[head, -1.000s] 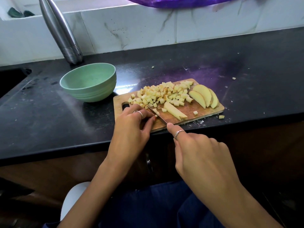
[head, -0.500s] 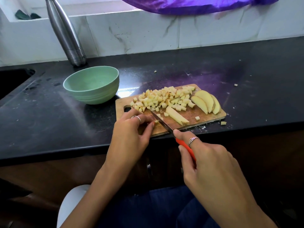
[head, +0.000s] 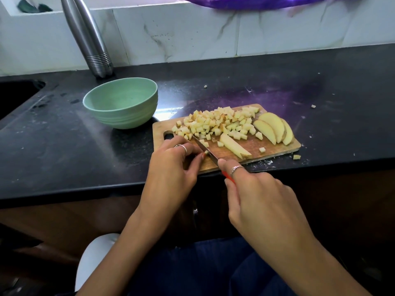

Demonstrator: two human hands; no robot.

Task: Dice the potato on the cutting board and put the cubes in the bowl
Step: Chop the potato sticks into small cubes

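Right hand (head: 256, 201) gripping red-handled knife (head: 206, 149), blade over board (head: 252, 146), left hand (head: 173, 167) pinching small potato bit (head: 206, 152) against blade, cubes (head: 215, 123) heaped far, slices (head: 273, 128) right, bowl (head: 121, 103) left, bottle (head: 89, 37) lettering unreadable

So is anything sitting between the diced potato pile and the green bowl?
Nothing visible does. The cubes lie on the cutting board, and the bowl stands just off its far left corner, with only bare counter between them.

One head-worn wide-angle view looks forward and down, close over the bench (head: 64, 146) edge.
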